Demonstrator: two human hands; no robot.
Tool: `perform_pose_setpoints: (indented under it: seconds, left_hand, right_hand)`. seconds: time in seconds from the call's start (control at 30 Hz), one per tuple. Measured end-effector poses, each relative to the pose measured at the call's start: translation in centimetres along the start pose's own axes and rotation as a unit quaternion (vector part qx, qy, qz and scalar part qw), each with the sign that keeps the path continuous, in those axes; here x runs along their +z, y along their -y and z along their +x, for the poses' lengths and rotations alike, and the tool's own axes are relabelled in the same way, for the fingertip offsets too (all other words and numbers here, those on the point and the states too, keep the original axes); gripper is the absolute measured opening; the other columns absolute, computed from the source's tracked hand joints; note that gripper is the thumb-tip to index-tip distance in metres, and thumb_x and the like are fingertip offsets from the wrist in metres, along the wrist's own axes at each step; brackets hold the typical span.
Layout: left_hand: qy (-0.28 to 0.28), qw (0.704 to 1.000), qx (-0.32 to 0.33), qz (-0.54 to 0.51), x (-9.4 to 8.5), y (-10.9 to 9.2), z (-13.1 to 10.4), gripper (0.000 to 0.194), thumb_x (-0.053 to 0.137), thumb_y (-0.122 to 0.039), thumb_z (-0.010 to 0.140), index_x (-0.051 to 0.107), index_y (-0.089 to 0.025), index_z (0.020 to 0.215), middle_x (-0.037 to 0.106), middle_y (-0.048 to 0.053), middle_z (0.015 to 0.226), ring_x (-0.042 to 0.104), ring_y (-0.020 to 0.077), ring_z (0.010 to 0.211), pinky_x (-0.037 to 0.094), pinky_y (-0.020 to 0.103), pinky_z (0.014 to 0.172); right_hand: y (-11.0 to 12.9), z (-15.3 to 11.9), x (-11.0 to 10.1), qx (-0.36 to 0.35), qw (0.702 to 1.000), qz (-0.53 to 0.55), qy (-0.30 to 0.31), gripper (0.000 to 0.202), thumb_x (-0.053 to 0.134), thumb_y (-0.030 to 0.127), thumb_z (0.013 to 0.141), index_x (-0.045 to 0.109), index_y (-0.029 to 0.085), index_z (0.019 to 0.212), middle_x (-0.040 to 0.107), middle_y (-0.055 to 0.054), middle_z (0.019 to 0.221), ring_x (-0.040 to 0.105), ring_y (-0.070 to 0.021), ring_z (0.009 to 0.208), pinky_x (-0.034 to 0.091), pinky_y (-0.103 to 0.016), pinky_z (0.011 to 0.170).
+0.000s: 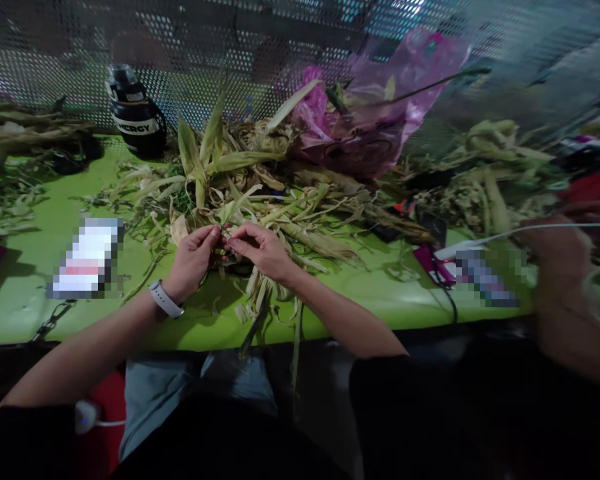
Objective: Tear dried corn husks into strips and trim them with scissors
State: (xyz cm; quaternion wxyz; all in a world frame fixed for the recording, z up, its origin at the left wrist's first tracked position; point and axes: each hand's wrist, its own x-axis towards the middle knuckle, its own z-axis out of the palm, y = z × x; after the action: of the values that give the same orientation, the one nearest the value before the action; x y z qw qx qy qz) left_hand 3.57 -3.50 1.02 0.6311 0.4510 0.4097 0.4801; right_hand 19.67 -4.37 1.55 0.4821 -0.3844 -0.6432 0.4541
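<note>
My left hand (196, 257) and my right hand (263, 250) are close together over the front of a heap of dry corn husks (310, 227). Thumb and fingers of each hand are pinched around a thin green strand (223, 230) between them. The strand is thin and partly hidden by the fingertips. Below my hands, loose husk strips (265, 300) hang over the edge of the green table (200, 333). A white watch band (165, 299) is on my left wrist.
Behind the heap stand a black bottle (139, 123) and a pink plastic bag (380, 127) against a perforated metal panel (200, 60). Phones lie at left (87, 257) and right (487, 277). Another person's arm (563, 280) is at the right, beside a white cable (505, 233).
</note>
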Motion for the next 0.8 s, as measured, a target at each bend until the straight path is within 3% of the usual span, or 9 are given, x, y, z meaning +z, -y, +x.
perform_pose_setpoints:
  seconds: [0.2,0.33,0.43,0.53,0.7,0.8]
  left_hand:
    - [0.008,0.984,0.124,0.126,-0.3,0.1,-0.5,0.038,0.066,-0.037,0.085,0.056,-0.018,0.117,0.065,0.0,0.072,0.064,0.0137,0.062,0.052,0.021,0.053]
    - [0.035,0.952,0.192,0.234,-0.7,0.4,-0.6,0.025,0.059,-0.031,0.089,0.066,-0.017,0.109,0.068,0.003,0.076,0.064,0.0131,0.065,0.053,0.022,0.06]
    - [0.042,0.938,0.197,0.283,-0.8,0.4,-0.8,0.022,0.062,-0.027,0.087,0.07,-0.017,0.105,0.071,0.004,0.079,0.065,0.0135,0.067,0.052,0.022,0.063]
    - [0.065,0.943,0.176,0.276,-0.7,-0.2,-1.0,0.026,0.068,-0.029,0.082,0.072,-0.017,0.105,0.074,0.006,0.085,0.066,0.0149,0.071,0.052,0.021,0.064]
    - [0.142,0.95,0.109,0.255,-0.9,-1.2,-0.7,0.031,0.07,-0.041,0.081,0.077,-0.015,0.095,0.074,0.007,0.078,0.064,0.0145,0.062,0.053,0.023,0.059]
    - [0.139,0.936,0.146,0.287,-1.3,-1.1,-0.2,0.027,0.071,-0.042,0.08,0.078,-0.017,0.088,0.072,0.006,0.073,0.062,0.014,0.061,0.05,0.023,0.057]
  right_hand:
    - [1.5,-0.4,0.0,0.026,0.998,0.043,-0.026,0.026,0.066,0.043,0.083,0.058,0.019,0.077,0.057,0.003,0.066,0.047,-0.009,0.058,0.038,-0.024,0.057]
    - [2.1,-0.6,0.1,0.016,0.999,0.039,-0.002,0.027,0.066,0.043,0.083,0.057,0.019,0.075,0.055,0.004,0.063,0.047,-0.0086,0.055,0.038,-0.024,0.055]
    - [2.3,-0.6,-0.1,0.008,0.999,0.043,-0.007,0.027,0.067,0.042,0.082,0.057,0.019,0.073,0.054,0.004,0.062,0.049,-0.0085,0.054,0.039,-0.024,0.054]
    - [2.2,-0.4,-0.6,0.007,0.999,0.043,-0.011,0.023,0.066,0.038,0.082,0.057,0.02,0.072,0.056,0.004,0.062,0.05,-0.0088,0.054,0.04,-0.024,0.053]
    - [2.0,-0.2,-1.3,0.001,0.999,0.044,0.0,0.017,0.064,0.031,0.084,0.058,0.019,0.073,0.056,0.004,0.06,0.051,-0.0086,0.053,0.042,-0.023,0.052]
    - [2.0,-0.2,-1.4,0.009,0.998,0.05,0.021,0.019,0.066,0.034,0.083,0.059,0.019,0.073,0.056,0.004,0.061,0.05,-0.008,0.051,0.042,-0.023,0.05]
